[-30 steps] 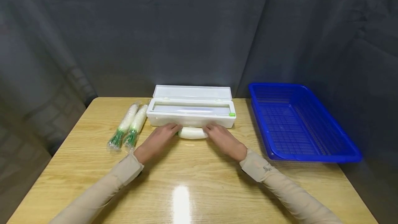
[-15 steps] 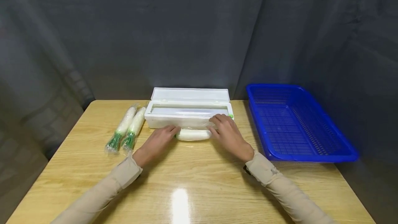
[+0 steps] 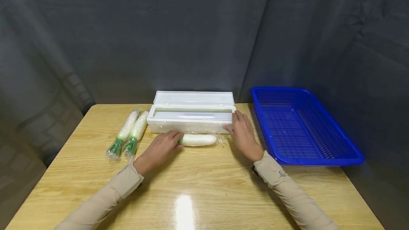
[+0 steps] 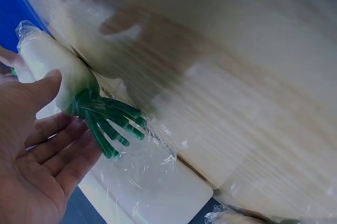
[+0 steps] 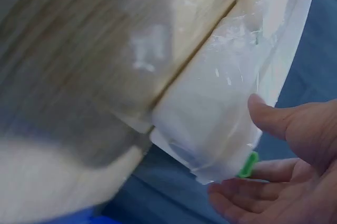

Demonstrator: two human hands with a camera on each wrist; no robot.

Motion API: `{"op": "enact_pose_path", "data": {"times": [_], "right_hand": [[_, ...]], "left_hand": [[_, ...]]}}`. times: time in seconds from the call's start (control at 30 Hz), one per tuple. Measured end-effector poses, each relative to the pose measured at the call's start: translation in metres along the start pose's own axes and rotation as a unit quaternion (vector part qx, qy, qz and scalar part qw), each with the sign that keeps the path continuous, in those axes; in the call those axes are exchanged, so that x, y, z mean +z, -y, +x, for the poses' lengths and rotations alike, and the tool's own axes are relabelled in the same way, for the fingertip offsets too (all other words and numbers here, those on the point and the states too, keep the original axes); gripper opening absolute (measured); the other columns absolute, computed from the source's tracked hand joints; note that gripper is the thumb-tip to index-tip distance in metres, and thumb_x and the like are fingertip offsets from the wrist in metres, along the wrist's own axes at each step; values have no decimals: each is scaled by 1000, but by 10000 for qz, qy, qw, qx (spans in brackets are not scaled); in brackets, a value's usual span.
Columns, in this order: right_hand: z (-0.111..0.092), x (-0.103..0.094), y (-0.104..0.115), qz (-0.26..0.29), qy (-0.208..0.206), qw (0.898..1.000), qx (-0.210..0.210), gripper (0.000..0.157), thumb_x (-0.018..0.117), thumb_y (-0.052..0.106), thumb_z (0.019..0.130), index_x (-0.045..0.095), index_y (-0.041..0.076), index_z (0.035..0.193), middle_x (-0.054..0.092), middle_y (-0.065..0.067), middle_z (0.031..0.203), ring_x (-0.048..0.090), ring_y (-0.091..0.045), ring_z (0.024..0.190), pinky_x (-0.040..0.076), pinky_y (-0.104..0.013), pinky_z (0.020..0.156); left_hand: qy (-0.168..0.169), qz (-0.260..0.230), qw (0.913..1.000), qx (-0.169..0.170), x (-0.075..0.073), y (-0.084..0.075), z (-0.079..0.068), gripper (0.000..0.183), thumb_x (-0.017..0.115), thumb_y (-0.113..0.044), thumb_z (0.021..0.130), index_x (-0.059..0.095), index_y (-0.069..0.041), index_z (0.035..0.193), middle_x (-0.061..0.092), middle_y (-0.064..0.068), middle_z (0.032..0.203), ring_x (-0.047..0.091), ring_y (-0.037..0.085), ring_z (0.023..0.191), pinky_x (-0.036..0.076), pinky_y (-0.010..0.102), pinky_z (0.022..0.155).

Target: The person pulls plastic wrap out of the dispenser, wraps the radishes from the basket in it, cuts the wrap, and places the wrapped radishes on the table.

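A white radish with green stalks lies on the table in front of a white cling film dispenser box, clear film around it. My left hand holds the radish at its stalk end. In the left wrist view its thumb lies against the white body, the fingers behind the green stalks. My right hand is at the box's right end. Its fingers touch the green slide cutter in the right wrist view, with the thumb apart, over the film-covered front. In the head view the fingers hide the cutter.
Two film-wrapped white radishes with green stalks lie side by side left of the box. On the right stands a blue plastic basket. The box lid is raised at the back, before a dark curtain.
My right hand has left the radish's right end and moved right and up to the box's right end. The left hand has stayed at the stalk end.
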State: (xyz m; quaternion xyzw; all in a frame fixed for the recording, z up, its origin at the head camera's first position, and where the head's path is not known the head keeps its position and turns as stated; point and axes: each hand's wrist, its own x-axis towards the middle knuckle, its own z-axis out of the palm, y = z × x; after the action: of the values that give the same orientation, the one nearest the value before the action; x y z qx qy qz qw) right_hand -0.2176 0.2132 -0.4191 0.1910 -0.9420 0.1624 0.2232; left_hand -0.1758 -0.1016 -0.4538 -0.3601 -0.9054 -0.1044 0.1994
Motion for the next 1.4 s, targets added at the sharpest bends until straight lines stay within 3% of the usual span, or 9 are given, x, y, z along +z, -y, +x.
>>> {"op": "enact_pose_path", "data": {"times": [0.1, 0.23, 0.33, 0.47, 0.73, 0.9, 1.0, 1.17, 1.4], "right_hand": [[1, 2, -4, 28, -66, 10000, 10, 59, 85, 25, 87, 65, -19, 123, 66, -35, 127, 67, -51, 109, 56, -57, 93], [3, 1, -11, 479, -172, 9986, 109, 49, 88, 22, 84, 69, -14, 111, 70, -29, 117, 71, -47, 99, 59, -56, 83], [4, 1, -15, 835, -138, 9957, 365, 49, 90, 21, 82, 70, -12, 111, 70, -28, 120, 70, -46, 105, 57, -57, 86], [4, 0, -18, 1039, 28, 9923, 678, 58, 89, 24, 83, 69, -12, 124, 65, -29, 135, 64, -46, 124, 54, -59, 97], [5, 3, -24, 1487, -133, 9868, 626, 59, 90, 17, 80, 68, -17, 122, 63, -36, 133, 61, -50, 126, 51, -57, 106], [5, 3, -27, 1779, -113, 9808, 788, 59, 91, 15, 80, 68, -17, 124, 62, -36, 135, 59, -49, 130, 48, -57, 109], [6, 4, -28, 1887, -135, 9789, 776, 58, 91, 15, 79, 68, -17, 122, 63, -36, 134, 59, -49, 130, 48, -56, 109], [5, 5, -29, 1867, -275, 9793, 727, 55, 93, 15, 76, 71, -17, 116, 64, -37, 129, 63, -49, 125, 52, -56, 105], [6, 7, -28, 2006, -218, 9759, 836, 60, 93, 17, 77, 69, -15, 123, 64, -35, 133, 62, -48, 126, 51, -56, 105]], "left_hand": [[-41, 49, 10000, 45, 0, -1, 1, 37, 78, -22, 96, 66, 3, 121, 70, 15, 113, 69, 29, 102, 60, 42, 84], [-25, 155, 9999, 34, -2, -2, 2, 34, 77, -20, 98, 67, 3, 120, 70, 16, 114, 69, 31, 105, 59, 44, 90], [11, 254, 9997, 30, -4, -3, 3, 34, 77, -21, 98, 68, 3, 120, 71, 16, 115, 69, 31, 106, 57, 45, 94], [29, 320, 9995, 14, -4, -4, 5, 35, 77, -21, 98, 68, 4, 121, 71, 16, 115, 69, 32, 108, 57, 45, 96], [144, 308, 9994, 26, -4, -10, 9, 33, 74, -21, 100, 68, 0, 125, 72, 15, 119, 69, 33, 110, 57, 50, 95], [-21, 337, 9994, 90, -6, -14, 14, 33, 73, -21, 100, 69, 0, 125, 72, 15, 120, 69, 33, 111, 56, 48, 95], [-235, 333, 9990, 190, -8, -18, 24, 30, 74, -19, 99, 71, -1, 123, 72, 13, 117, 69, 31, 108, 54, 46, 94], [-482, 442, 9970, 422, -11, -31, 52, 26, 78, -19, 97, 72, -6, 119, 74, 9, 113, 70, 28, 103, 54, 43, 89], [-161, 34, 9997, 196, -11, -44, 87, 26, 77, -16, 97, 73, -7, 122, 74, 9, 117, 71, 27, 106, 54, 45, 90]]}}
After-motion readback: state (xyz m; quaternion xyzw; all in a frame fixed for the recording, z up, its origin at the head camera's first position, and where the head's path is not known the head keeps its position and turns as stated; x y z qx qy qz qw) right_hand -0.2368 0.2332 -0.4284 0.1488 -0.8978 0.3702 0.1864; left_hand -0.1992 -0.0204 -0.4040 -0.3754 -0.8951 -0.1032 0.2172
